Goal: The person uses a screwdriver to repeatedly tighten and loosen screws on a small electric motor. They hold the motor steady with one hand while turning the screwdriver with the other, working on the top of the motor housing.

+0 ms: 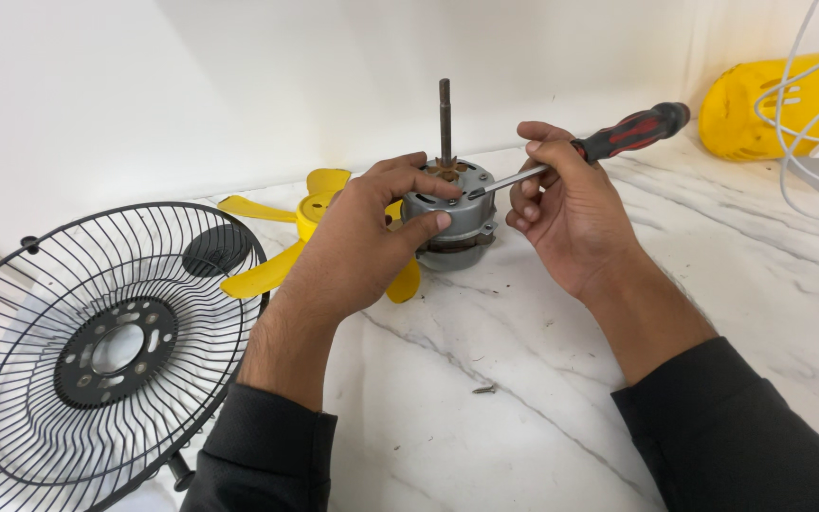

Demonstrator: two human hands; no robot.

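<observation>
Nearest me at seven o'clock, the black wire fan guard (111, 351) overhangs the marble counter (523, 398) edge. One loose screw (484, 388) lies on bare marble between my forearms. At twelve o'clock my left hand (362, 242) clasps the grey fan motor (452, 213), shaft upright. My right hand (566, 204) is clenched round the red-and-black screwdriver (618, 137), tip on the motor's top. Yellow fan blades (282, 242) lie behind; a yellow housing (774, 104) sits at two o'clock, open counter between.

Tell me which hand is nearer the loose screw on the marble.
Left. The left hand grips the motor up-left of the screw; the right hand is farther up-right.
</observation>
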